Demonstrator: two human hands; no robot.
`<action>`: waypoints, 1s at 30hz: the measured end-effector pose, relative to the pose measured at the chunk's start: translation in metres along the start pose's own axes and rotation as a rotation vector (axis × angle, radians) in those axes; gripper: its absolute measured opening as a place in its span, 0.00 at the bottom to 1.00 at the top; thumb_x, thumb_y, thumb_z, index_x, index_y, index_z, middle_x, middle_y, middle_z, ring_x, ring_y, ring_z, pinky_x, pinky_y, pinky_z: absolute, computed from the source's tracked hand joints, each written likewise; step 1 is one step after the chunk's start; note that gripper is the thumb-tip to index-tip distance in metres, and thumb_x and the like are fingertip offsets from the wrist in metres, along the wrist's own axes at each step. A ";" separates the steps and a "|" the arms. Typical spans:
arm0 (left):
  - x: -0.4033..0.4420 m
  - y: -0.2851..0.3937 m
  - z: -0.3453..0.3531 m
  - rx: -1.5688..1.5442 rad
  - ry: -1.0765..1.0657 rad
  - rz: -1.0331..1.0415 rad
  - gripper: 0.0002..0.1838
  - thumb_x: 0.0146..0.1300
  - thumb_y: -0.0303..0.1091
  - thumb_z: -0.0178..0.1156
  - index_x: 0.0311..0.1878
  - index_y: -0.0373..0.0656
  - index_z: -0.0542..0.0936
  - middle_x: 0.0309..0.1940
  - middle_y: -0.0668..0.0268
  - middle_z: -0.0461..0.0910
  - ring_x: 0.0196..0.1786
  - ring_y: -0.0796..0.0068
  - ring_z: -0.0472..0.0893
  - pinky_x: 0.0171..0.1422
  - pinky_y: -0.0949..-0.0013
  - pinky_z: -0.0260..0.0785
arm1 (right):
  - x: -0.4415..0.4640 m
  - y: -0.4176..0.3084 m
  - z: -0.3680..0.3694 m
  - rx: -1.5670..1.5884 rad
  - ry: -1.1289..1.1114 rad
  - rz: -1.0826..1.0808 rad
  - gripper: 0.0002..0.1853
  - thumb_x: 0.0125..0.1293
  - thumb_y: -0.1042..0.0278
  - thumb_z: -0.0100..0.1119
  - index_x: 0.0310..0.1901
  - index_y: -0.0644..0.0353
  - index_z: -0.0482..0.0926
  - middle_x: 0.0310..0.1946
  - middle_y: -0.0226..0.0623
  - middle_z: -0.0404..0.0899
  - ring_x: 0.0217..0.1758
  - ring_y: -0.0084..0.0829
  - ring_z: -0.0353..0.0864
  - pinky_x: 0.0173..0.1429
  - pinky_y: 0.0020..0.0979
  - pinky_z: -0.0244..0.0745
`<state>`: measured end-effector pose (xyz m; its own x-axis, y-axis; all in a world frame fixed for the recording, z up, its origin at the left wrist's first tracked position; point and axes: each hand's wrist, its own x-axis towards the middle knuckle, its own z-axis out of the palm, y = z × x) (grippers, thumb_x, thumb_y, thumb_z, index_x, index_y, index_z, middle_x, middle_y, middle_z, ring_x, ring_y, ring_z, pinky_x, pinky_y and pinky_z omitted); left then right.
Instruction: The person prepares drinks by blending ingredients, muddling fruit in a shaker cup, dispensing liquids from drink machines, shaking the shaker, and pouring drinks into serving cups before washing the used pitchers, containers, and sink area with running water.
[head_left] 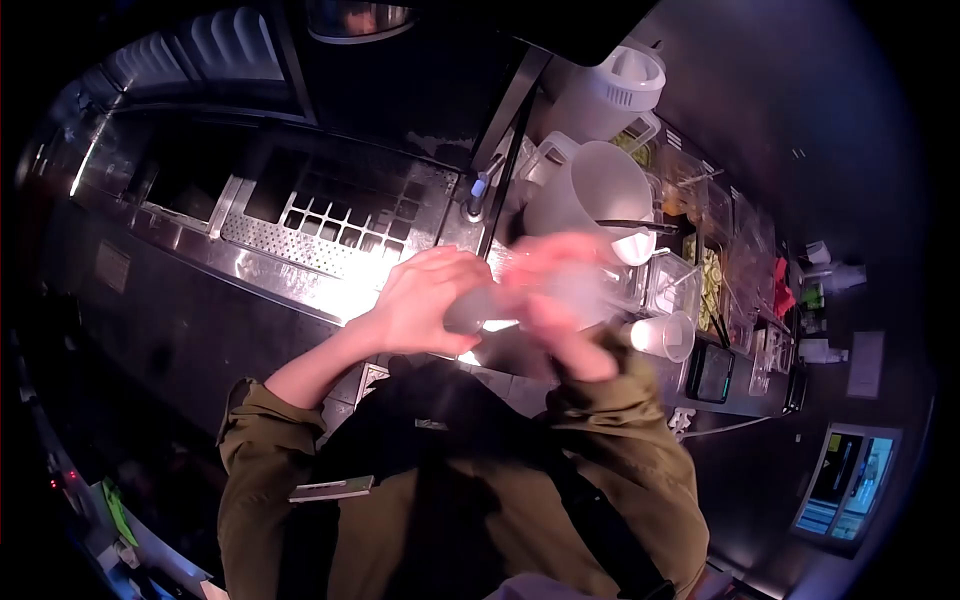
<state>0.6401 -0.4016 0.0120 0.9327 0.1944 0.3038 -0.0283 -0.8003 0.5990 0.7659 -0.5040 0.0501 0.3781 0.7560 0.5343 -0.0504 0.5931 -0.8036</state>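
My left hand [430, 295] is curled round a grey, round-ended object [468, 310] whose kind I cannot make out. Close to its right, my right hand [555, 295] is smeared by motion. A pale, translucent blur [592, 292] shows at the right hand, too smeared to name, and I cannot tell how the fingers sit on it. Both hands are over the edge of the steel counter, in front of my body. Just beyond the right hand stands a large white pitcher [590, 190]. To its right is a translucent plastic cup [662, 336].
A lidded white pitcher [600, 100] stands farther back. Clear food containers [712, 285], some holding green slices, line the right side. A perforated steel drain tray [320, 235] lies to the left. A dark-screened device [710, 372] sits at the right, and a lit screen [848, 487] shows beyond.
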 end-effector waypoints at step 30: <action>0.000 -0.007 0.004 -0.010 0.080 -0.027 0.29 0.34 0.42 0.65 0.44 0.39 0.74 0.46 0.63 0.75 0.54 0.66 0.72 0.62 0.61 0.59 | 0.002 0.020 -0.004 0.115 -0.145 0.107 0.12 0.54 0.73 0.58 0.39 0.62 0.68 0.31 0.40 0.73 0.28 0.20 0.72 0.33 0.22 0.69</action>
<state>0.6412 -0.3980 0.0047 0.9016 0.2607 0.3453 -0.0077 -0.7882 0.6153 0.7697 -0.4916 0.0336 0.2281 0.8432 0.4868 -0.1910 0.5290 -0.8268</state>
